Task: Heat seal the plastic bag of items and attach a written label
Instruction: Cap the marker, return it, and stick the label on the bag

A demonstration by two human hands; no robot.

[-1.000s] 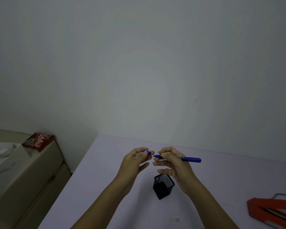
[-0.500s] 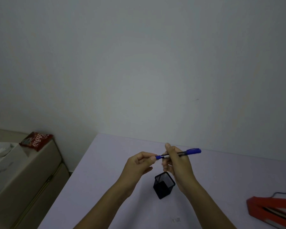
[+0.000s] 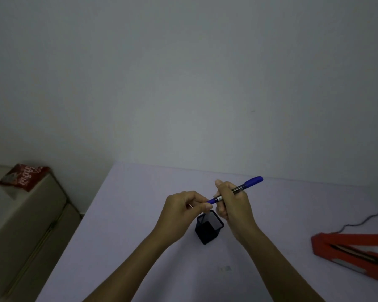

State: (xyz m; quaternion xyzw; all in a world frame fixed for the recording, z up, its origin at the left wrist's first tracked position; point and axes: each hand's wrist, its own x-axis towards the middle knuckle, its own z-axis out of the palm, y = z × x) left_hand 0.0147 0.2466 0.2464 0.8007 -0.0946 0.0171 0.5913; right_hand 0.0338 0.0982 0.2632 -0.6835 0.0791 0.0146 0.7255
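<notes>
Two hands met above the black mesh pen holder [image 3: 208, 227] on the lilac table [image 3: 140, 214]. Right hand [image 3: 232, 205] gripped the barrel of the blue marker [image 3: 238, 189]; left hand [image 3: 181, 208] pinched its near blue end, apparently the cap. Step judged: pen handling for the label. Next would come capping or stowing. Red heat sealer [image 3: 354, 253] lay at right; no plastic bag was visible.

One head-worn camera looks forward and down over the pale lilac table [image 3: 118, 214], mostly facing the nearby blank grey-white wall [image 3: 183, 83].
</notes>
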